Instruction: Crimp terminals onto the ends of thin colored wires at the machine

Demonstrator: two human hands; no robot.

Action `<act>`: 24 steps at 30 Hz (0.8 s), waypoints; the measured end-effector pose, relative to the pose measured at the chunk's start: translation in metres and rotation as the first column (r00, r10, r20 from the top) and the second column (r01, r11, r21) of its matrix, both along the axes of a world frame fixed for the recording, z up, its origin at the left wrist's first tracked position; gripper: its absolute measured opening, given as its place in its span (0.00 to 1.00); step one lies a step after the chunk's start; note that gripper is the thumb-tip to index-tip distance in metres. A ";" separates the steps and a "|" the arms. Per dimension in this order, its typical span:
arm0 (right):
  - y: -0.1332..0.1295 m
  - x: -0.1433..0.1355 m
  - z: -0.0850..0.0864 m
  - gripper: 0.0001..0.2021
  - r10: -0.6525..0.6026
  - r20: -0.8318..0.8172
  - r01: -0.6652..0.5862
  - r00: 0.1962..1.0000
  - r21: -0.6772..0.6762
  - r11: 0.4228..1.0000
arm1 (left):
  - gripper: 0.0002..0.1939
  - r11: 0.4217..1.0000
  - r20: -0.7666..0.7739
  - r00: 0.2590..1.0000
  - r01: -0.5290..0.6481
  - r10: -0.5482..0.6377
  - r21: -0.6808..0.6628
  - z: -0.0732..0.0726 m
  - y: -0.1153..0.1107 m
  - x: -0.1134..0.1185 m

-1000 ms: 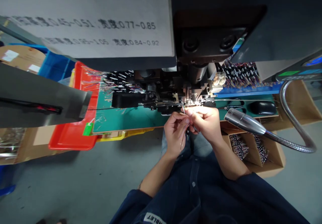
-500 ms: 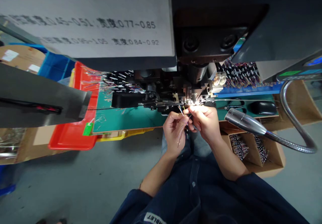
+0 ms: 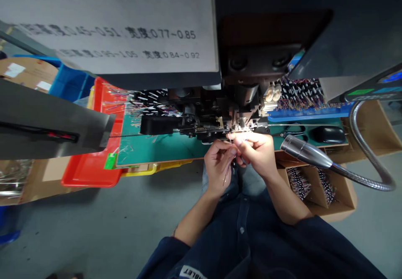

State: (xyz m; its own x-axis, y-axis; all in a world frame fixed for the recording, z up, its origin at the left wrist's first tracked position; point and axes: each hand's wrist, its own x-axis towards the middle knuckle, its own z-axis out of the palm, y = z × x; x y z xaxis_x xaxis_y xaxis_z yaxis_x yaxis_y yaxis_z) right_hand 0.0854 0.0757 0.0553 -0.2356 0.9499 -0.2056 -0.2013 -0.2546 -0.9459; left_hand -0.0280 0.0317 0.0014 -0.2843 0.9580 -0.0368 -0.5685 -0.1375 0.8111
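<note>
Thin coloured wires point(image 3: 226, 173) run out below my left hand point(image 3: 218, 166), whose thumb and fingers are pinched around them. My right hand point(image 3: 256, 150) touches it from the right, thumb and forefinger closed on the upper part of the same wires. Both hands are just in front of the lit working point of a dark machine point(image 3: 241, 124). A metal terminal strip point(image 3: 130, 136) enters the machine from the left. Where exactly the wire tips end is too small to tell.
A bendable metal lamp point(image 3: 306, 151) reaches in close to my right hand. Bundled wires lie behind the machine. Left is a red tray point(image 3: 91, 171); at the lower right, a cardboard box point(image 3: 344, 195) holds wires. Scissors and a black mouse-like object point(image 3: 329, 134) lie on the green mat point(image 3: 163, 149).
My right thumb and forefinger have moved slightly left and down onto the wires. The coloured wire ends, fanned out before, now show closer together. The machine head looks slightly lower.
</note>
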 end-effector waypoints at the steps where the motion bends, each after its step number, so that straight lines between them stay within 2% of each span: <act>1: 0.000 0.001 0.001 0.19 0.009 0.008 -0.009 1.000 0.007 1.000 | 0.18 1.000 0.004 1.000 0.008 -0.008 0.004 0.000 0.000 0.000; 11: 0.004 -0.002 -0.018 0.22 0.004 -0.081 -0.010 0.997 -0.077 0.997 | 0.22 1.000 -0.030 0.999 -0.016 0.015 -0.023 0.000 0.001 0.000; 17: 0.005 -0.005 -0.016 0.20 -0.024 -0.139 0.011 0.990 -0.094 0.996 | 0.17 0.996 -0.035 0.999 -0.027 0.024 -0.079 -0.003 0.000 0.000; 24: 0.005 -0.006 -0.016 0.21 -0.031 -0.115 0.021 0.993 -0.088 0.996 | 0.17 0.997 -0.040 0.998 -0.044 0.041 -0.067 -0.007 -0.001 0.002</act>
State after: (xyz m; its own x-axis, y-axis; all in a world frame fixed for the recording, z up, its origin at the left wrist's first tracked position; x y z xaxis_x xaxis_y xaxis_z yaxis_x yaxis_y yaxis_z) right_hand 0.0798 0.0807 0.0390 -0.2382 0.9358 -0.2600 -0.3163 -0.3279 -0.8902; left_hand -0.0261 0.0311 -0.0052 -0.3272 0.9407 -0.0891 -0.5311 -0.1051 0.8408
